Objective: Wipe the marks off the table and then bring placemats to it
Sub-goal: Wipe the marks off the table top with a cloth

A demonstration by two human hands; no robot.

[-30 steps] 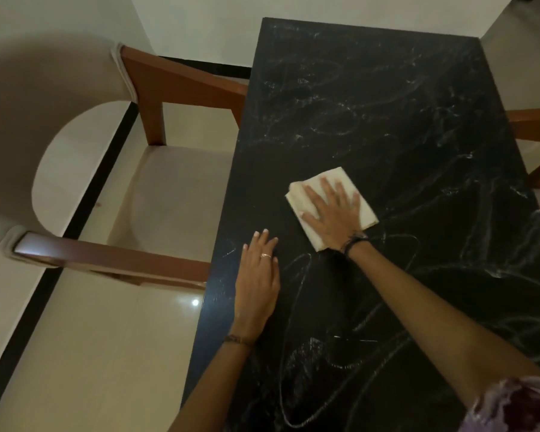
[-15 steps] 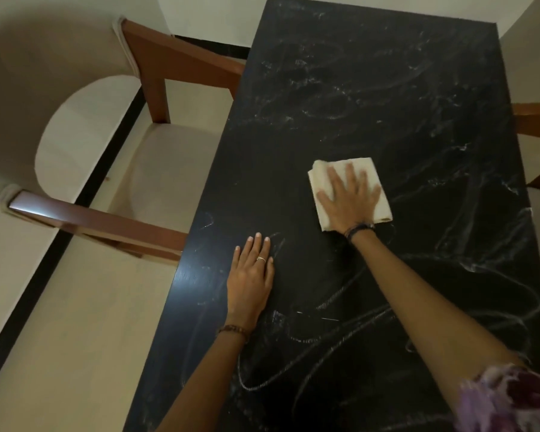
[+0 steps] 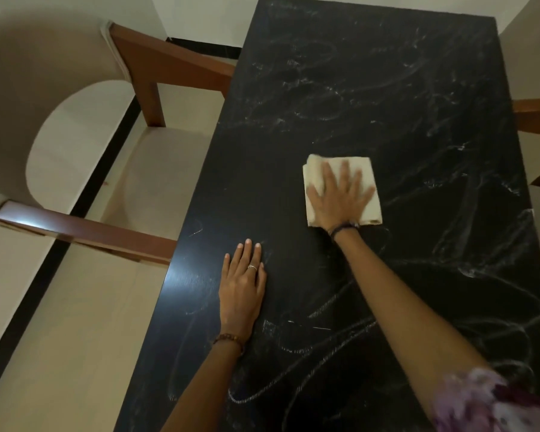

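Black table (image 3: 371,98) scrawled with white chalk marks (image 3: 325,110)

A folded cream cloth (image 3: 317,169) lies flat near the tabletop's middle under the spread right hand (image 3: 340,198); the left hand (image 3: 242,291) rests palm-down near the left edge, where the surface looks cleaner.

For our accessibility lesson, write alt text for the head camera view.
A right hand presses a folded cream cloth flat on a black table scrawled with chalk marks; the left hand rests flat nearby. A wooden armchair stands at the left.

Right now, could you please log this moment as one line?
phase: wiping | right hand: flat on cloth | left hand: flat on table | marks: remaining
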